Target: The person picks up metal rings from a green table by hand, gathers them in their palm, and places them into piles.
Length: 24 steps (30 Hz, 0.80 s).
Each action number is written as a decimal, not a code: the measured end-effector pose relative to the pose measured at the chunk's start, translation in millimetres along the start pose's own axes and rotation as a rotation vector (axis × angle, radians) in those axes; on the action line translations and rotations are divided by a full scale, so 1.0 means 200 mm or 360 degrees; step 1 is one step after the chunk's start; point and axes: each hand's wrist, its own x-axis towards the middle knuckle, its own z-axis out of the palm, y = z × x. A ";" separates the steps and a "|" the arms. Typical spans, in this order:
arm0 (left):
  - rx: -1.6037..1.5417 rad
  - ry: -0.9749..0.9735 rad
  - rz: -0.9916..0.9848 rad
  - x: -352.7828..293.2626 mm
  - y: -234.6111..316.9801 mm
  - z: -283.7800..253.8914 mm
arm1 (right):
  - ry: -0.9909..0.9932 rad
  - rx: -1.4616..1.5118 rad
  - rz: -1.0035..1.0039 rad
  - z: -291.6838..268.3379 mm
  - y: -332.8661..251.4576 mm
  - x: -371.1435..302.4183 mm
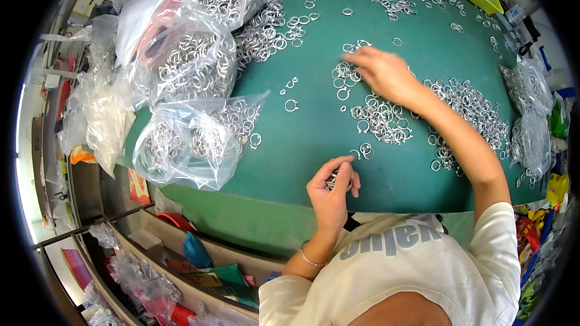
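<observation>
Silver-coloured rings (331,181) fill the left hand's (328,196) curled fingers, likely preventing spills. The right hand's (388,76) fingers are too blurred to tell.

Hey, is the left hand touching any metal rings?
Touching: the head view shows metal rings held within the curled left hand.

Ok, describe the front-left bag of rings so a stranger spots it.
Find the green table and follow it left from the person's left hand. There lies a clear plastic bag of silver rings. Unlike the ring bags behind it, it lies by the table's near edge.
</observation>
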 end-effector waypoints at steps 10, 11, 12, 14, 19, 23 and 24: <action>0.0125 0.0046 0.0034 -0.01 -0.02 -0.02 | -0.0975 0.0824 -0.0056 -0.29 -0.07 -0.28; 0.0127 0.0039 0.0028 -0.01 -0.02 -0.01 | -0.0803 0.0888 0.0039 -0.28 -0.04 -0.26; 0.0134 0.0021 0.0023 -0.01 -0.02 0.00 | -0.0543 0.0808 0.0128 -0.25 0.00 -0.23; 0.0149 -0.0013 0.0013 -0.01 -0.01 0.03 | -0.0144 0.0417 0.0292 -0.19 0.01 -0.12; 0.0228 -0.0101 0.0007 -0.02 -0.01 0.06 | -0.0358 -0.0029 0.0158 0.01 0.06 0.01; 0.0235 -0.0020 0.0025 -0.03 -0.01 0.03 | -0.0318 0.0709 0.0348 -0.13 0.05 -0.01; 0.0220 -0.0019 0.0021 -0.02 -0.02 0.03 | -0.0347 0.1027 0.0514 -0.20 0.05 -0.03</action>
